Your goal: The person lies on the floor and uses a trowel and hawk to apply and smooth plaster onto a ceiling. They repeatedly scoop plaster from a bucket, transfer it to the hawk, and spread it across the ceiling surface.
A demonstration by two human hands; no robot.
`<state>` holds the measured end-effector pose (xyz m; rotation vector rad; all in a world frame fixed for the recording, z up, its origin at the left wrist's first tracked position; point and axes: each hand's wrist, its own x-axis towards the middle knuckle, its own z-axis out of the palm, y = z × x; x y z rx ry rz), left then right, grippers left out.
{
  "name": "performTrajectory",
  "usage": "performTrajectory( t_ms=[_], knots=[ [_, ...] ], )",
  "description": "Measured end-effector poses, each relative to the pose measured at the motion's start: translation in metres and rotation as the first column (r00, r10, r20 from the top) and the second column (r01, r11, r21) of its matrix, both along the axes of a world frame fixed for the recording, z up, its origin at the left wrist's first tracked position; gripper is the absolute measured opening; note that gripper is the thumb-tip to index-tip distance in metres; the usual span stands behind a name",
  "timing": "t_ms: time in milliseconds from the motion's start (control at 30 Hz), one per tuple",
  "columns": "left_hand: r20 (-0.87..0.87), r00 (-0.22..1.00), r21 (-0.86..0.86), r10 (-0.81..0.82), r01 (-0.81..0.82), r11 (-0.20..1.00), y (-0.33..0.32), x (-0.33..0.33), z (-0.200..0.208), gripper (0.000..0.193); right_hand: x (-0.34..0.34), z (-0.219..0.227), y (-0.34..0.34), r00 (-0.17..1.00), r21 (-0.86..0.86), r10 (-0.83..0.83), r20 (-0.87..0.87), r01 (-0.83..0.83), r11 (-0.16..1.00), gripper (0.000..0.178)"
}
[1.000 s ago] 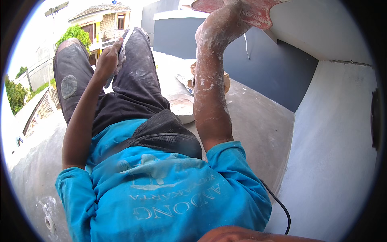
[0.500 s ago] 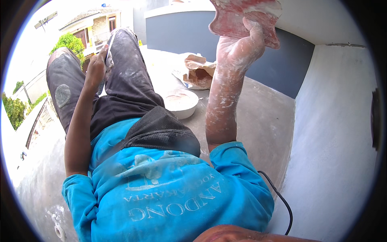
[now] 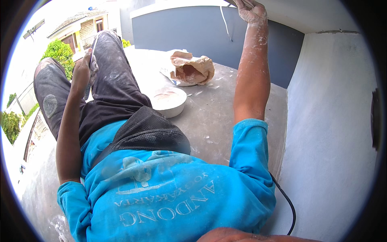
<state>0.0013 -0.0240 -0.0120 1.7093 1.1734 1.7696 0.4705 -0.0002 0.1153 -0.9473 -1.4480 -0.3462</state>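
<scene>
My left hand (image 3: 82,71) is closed around a thin, flat, pale-edged plate (image 3: 94,48), seen nearly edge-on beside my raised knee. Its exact kind does not show. High at the upper right, my right hand (image 3: 254,15) is dusted with white plaster and reaches up with the arm almost straight. Its fingers are bent around a flat plate (image 3: 231,3), mostly cut off by the top of the picture. A white round bowl (image 3: 169,105) with pale paste stands on the floor beside my hip. Behind it lies a torn paper bag (image 3: 193,64), its mouth open.
A grey-blue low wall (image 3: 181,34) runs across the back. A pale wall (image 3: 326,133) stands close on my right, and a black cable (image 3: 287,197) hangs by my shoulder. A white cord (image 3: 225,24) dangles against the low wall. Splashes mark the grey floor (image 3: 217,133).
My right arm has straightened upward and to the right, turning the red plaster-smeared plate from broadside to mostly out of view. My left hand keeps its hold; the whole view has shifted slightly.
</scene>
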Motion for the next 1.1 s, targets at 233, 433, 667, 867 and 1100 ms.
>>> performTrajectory(
  t_ms=[233,433,667,867,1100],
  knots=[
    [-0.109,0.994,0.026,0.03,-0.027,0.999,0.016,0.003,0.003,0.044,0.067,0.027,0.071,0.741,0.174,0.668,-0.071,-0.65,0.739,0.034],
    [-0.009,1.0,0.008,0.004,-0.004,1.0,0.005,0.007,0.001,0.043,0.049,-0.02,0.03,-0.327,0.683,0.944,-0.053,-0.701,-0.205,0.059],
    [0.003,1.0,0.0,-0.014,0.014,1.0,0.004,0.004,0.002,0.042,-0.011,-0.052,0.059,0.307,0.716,0.777,-0.55,-0.306,0.628,0.057],
    [-0.016,1.0,-0.019,-0.007,0.007,1.0,-0.01,0.007,0.005,0.045,-0.02,-0.032,0.076,0.327,0.649,0.734,-0.595,-0.344,0.679,0.059],
    [-0.022,0.997,0.038,0.07,-0.069,0.997,0.005,-0.002,-0.001,0.045,-0.03,-0.028,0.076,0.223,0.678,0.733,-0.643,-0.278,0.68,0.049]
  ],
)
